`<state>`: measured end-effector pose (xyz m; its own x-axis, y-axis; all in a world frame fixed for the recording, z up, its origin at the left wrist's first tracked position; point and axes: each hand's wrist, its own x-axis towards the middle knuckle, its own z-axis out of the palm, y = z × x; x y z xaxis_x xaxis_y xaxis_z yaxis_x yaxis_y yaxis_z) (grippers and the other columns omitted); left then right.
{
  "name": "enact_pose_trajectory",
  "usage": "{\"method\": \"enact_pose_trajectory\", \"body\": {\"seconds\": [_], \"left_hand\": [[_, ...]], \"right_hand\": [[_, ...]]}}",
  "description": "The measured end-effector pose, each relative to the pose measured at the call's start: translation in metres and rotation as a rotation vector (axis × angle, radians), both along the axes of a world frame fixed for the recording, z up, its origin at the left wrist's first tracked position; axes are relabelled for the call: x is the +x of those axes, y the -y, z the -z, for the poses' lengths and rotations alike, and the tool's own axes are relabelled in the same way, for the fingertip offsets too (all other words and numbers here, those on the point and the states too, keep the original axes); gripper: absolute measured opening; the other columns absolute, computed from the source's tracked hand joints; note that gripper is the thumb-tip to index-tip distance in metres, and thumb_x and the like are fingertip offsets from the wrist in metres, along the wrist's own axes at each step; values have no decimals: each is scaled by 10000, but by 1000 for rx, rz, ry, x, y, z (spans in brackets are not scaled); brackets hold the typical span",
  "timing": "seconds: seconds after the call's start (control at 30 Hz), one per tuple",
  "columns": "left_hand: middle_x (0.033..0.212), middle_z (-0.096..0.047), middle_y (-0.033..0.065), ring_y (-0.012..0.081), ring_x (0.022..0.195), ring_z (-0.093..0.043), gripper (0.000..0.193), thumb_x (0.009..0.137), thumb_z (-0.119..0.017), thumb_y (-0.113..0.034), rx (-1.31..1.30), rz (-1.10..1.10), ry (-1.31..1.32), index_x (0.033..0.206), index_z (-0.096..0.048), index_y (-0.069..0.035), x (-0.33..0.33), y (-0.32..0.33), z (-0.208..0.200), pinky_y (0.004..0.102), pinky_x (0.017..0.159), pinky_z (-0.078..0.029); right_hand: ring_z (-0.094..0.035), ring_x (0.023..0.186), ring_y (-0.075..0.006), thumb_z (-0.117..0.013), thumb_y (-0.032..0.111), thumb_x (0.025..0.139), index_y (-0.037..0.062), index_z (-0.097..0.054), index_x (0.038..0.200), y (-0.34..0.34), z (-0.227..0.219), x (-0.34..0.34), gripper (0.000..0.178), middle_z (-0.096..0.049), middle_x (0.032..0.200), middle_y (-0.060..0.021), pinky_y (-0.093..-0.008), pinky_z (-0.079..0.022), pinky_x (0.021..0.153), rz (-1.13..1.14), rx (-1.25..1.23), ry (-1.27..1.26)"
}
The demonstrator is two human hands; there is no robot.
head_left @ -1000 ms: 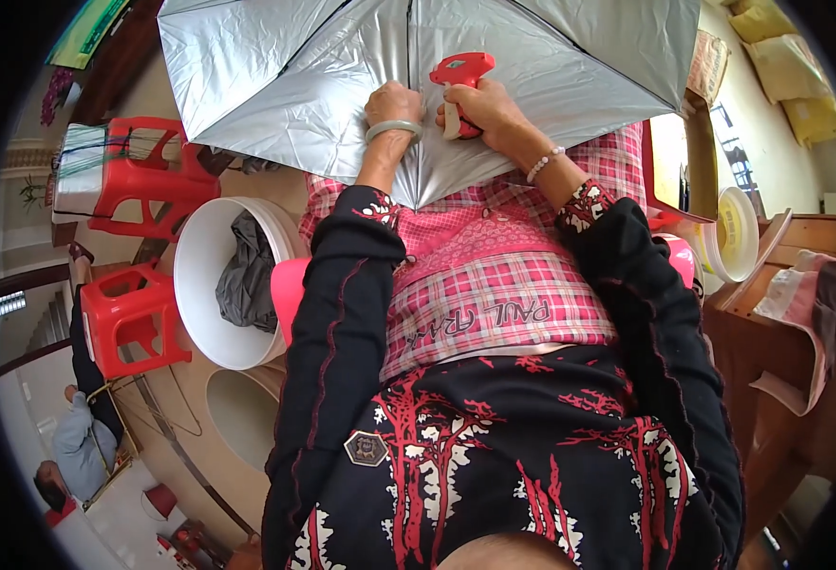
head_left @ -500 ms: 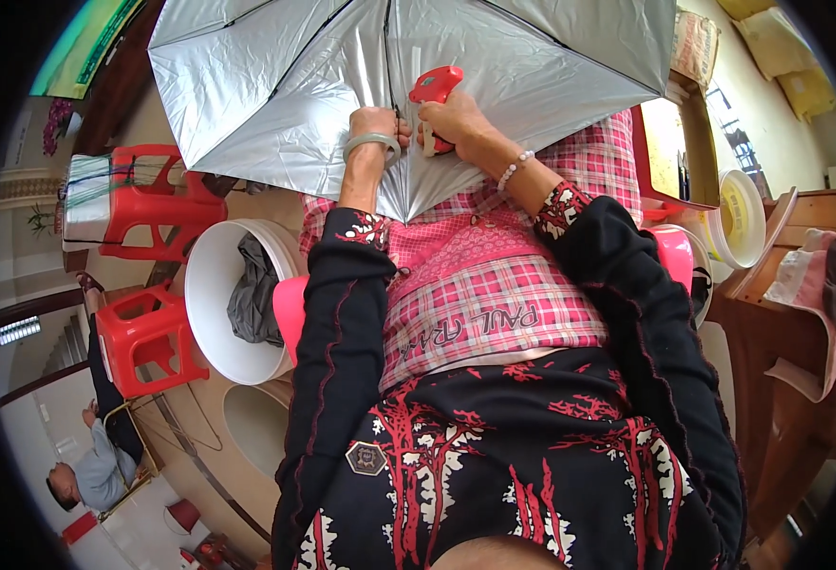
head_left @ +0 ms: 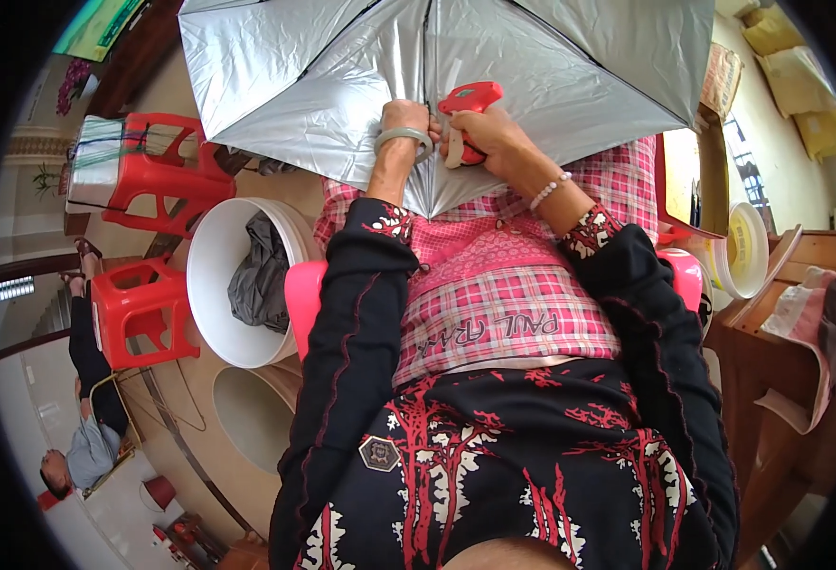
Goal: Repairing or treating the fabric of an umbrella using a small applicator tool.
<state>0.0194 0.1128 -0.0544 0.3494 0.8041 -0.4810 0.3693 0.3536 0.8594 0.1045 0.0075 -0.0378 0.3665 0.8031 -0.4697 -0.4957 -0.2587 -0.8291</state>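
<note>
An umbrella [head_left: 570, 85] lies spread over my lap, its silvery underside and dark ribs facing up. My left hand [head_left: 406, 118], with a pale bangle at the wrist, is closed on the umbrella at the middle rib, close to the near edge; the exact bit pinched is hidden by the fingers. Just right of it, my right hand [head_left: 496, 135] grips a red pistol-shaped hand tool [head_left: 471, 96] with a pale lower part. The tool's head points left toward the rib. A pink plaid apron [head_left: 513, 309] covers my lap under the umbrella's near edge.
At left stand red plastic stools [head_left: 142, 309], one bearing a bundle of thin strands [head_left: 98, 161], and a white bucket [head_left: 207, 313] with dark cloth inside. Another person [head_left: 95, 446] sits farther left. At right are a yellow-lined bucket [head_left: 746, 247] and a wooden bench [head_left: 769, 356].
The whole view has shifted, so umbrella and hands appear farther right. Both hands keep their hold; the red tool's head is turned slightly more level.
</note>
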Motion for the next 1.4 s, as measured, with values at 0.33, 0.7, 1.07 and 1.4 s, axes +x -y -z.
{"method": "enact_pose_trajectory", "body": {"seconds": [0.33, 0.7, 1.07, 1.4], "left_hand": [[564, -562, 96, 167, 416, -519, 98, 733, -527, -6, -66, -20, 19, 656, -567, 40, -6, 0, 2, 262, 408, -441], [571, -582, 68, 124, 408, -516, 148, 743, -488, -80, 36, 49, -16, 703, -603, 4, -10, 1, 11, 251, 352, -354], [556, -567, 63, 112, 413, -480, 140, 747, -505, -71, 104, 46, -3, 709, -595, 28, -9, 8, 5, 246, 377, -372], [552, -580, 91, 137, 444, -523, 150, 745, -504, -62, 185, 51, -4, 704, -606, 40, -10, 15, 0, 267, 405, -402]], "right_hand": [[-604, 666, -264, -479, 128, 820, -23, -440, 1026, 6, 11, 23, 258, -576, 816, -169, -387, -524, 633, -156, 129, -468], [-608, 674, -264, -512, 139, 824, -15, -434, 1077, 3, 10, 29, 307, -579, 803, -166, -387, -529, 615, -163, 126, -358], [-608, 627, -267, -508, 114, 824, -67, -461, 984, 2, 2, 25, 247, -576, 772, -168, -386, -529, 544, -120, 85, -241], [-608, 619, -284, -494, 99, 824, -85, -439, 987, -3, -5, 36, 251, -578, 755, -193, -400, -525, 528, -223, 8, -149]]}}
